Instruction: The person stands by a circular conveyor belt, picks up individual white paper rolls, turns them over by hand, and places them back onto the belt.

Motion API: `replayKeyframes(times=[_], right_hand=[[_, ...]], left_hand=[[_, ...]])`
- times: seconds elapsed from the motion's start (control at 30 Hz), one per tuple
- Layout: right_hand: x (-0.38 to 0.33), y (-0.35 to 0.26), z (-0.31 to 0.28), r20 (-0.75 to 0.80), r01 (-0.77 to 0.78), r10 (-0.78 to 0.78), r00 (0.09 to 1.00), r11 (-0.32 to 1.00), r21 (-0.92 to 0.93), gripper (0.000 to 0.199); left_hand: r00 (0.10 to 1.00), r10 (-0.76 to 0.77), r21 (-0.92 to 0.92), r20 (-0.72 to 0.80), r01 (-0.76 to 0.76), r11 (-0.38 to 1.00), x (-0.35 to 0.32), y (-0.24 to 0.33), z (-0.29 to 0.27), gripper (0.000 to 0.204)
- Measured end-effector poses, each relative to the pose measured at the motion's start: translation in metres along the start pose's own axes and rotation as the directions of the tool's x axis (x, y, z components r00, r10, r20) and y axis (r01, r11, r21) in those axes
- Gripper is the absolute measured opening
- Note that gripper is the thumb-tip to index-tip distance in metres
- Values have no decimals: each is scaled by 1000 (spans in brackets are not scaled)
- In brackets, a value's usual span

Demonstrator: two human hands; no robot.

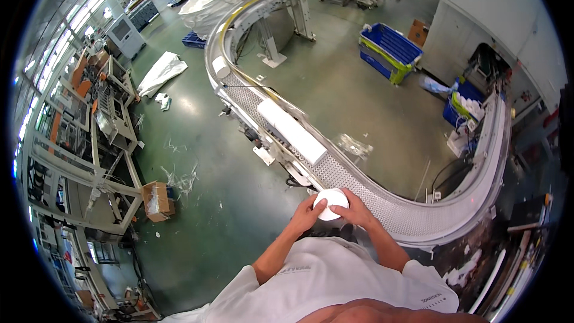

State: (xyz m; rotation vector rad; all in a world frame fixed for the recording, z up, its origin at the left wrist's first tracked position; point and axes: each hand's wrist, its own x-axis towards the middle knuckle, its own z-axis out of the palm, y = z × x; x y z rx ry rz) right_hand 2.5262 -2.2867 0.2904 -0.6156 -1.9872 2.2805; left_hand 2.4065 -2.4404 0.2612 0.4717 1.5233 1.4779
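Note:
Both hands grip a white round object (pixel 330 197) with a flat top, held in front of my body at the near edge of the conveyor belt (pixel 382 200). My left hand (pixel 305 213) closes on its left side and my right hand (pixel 357 210) on its right, thumbs resting on top. Its exact kind does not show, and its lower part is hidden. Farther up the belt lies a long white block-like item (pixel 292 131), apart from my hands. A short white cylinder (pixel 220 67) rests beyond it, near the curve.
Inside the conveyor's bend a blue and yellow-green crate (pixel 390 54) stands on the floor. To the left are a metal machine frame (pixel 113 119), an open cardboard box (pixel 157 201) and a white sheet (pixel 162 72). Clear plastic scraps (pixel 354 146) lie beside the belt.

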Motion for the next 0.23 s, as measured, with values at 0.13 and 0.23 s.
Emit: replayKeyframes(times=[0.13, 0.23], right_hand=[[59, -16, 66, 99, -68, 76, 992, 994, -87, 50], [107, -24, 116, 177, -66, 97, 979, 982, -176, 53]], left_hand=[[989, -4, -15, -150, 2, 1000, -13, 7, -83, 43], [971, -70, -211, -228, 21, 977, -23, -15, -163, 45]])
